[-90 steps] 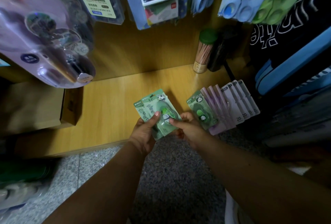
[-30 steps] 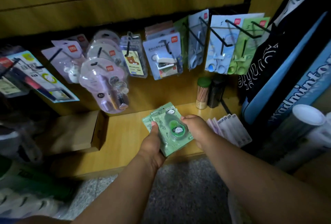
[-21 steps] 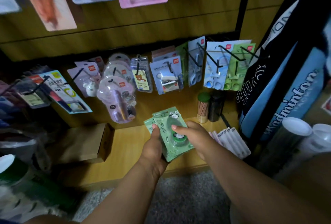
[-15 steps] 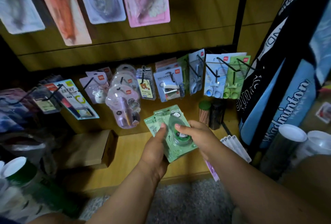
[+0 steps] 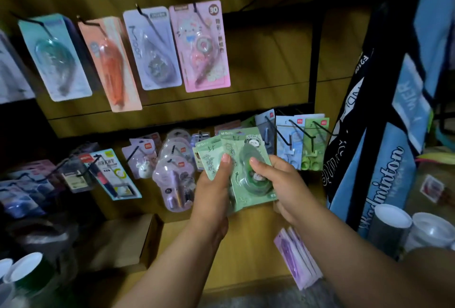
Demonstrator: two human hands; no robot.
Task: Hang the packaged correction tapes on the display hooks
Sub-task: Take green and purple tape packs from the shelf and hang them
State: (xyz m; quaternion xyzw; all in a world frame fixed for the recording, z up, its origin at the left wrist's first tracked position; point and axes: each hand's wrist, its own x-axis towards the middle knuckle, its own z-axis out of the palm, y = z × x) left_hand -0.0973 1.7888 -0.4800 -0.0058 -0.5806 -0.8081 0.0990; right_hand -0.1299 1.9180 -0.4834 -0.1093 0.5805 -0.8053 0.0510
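The left hand grips a small fan of green correction tape packs from below, thumb pressed on the front. The right hand pinches the front pack at its blister. The packs are held in the air before the lower row, not on any hook. Behind, the upper hooks right of the pink pack look free, though it is dim. It is better to separate one pack, find its hang hole, and slide it on straight.

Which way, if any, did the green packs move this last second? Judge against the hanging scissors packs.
Yes, upward: the green packs sat below the scissors packs; now level with them.
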